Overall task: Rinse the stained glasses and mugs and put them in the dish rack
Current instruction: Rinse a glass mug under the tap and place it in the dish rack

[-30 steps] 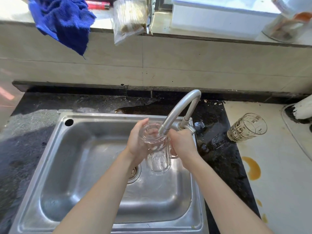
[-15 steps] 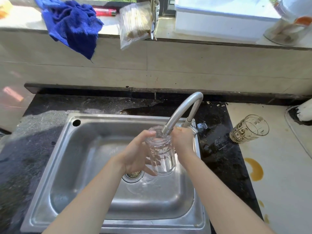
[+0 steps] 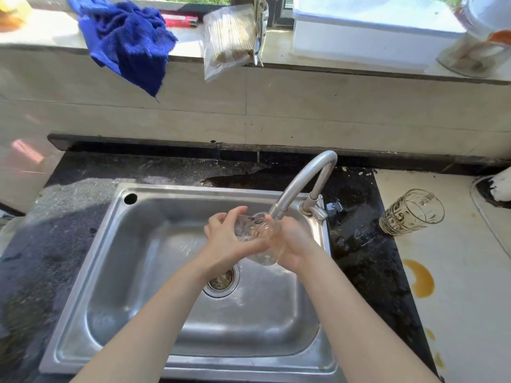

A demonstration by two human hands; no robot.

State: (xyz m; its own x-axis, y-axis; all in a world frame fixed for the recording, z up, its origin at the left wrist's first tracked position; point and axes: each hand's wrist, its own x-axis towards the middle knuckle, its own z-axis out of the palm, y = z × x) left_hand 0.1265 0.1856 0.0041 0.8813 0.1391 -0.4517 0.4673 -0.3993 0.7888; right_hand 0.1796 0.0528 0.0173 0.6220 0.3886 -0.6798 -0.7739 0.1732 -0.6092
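Note:
A clear glass mug (image 3: 255, 233) is held tilted under the spout of the curved steel faucet (image 3: 301, 183), above the steel sink (image 3: 166, 205). My left hand (image 3: 229, 241) wraps its left side, with thumb and fingers partly lifted off the glass. On the right, my right hand (image 3: 294, 244) cups the mug. The mug's handle is hidden. A patterned, brown-stained glass (image 3: 412, 212) stands on the pale counter to the right of the sink.
Brown spill stains (image 3: 420, 279) mark the pale counter at right. A blue cloth (image 3: 127, 42), a plastic bag (image 3: 229, 40), a red lighter (image 3: 179, 20) and a white box (image 3: 370, 31) sit on the window ledge. Wet black countertop (image 3: 359, 244) surrounds the sink.
The mug has tipped from upright to tilted under the spout. My left hand has shifted round its side. The view has tilted up a little.

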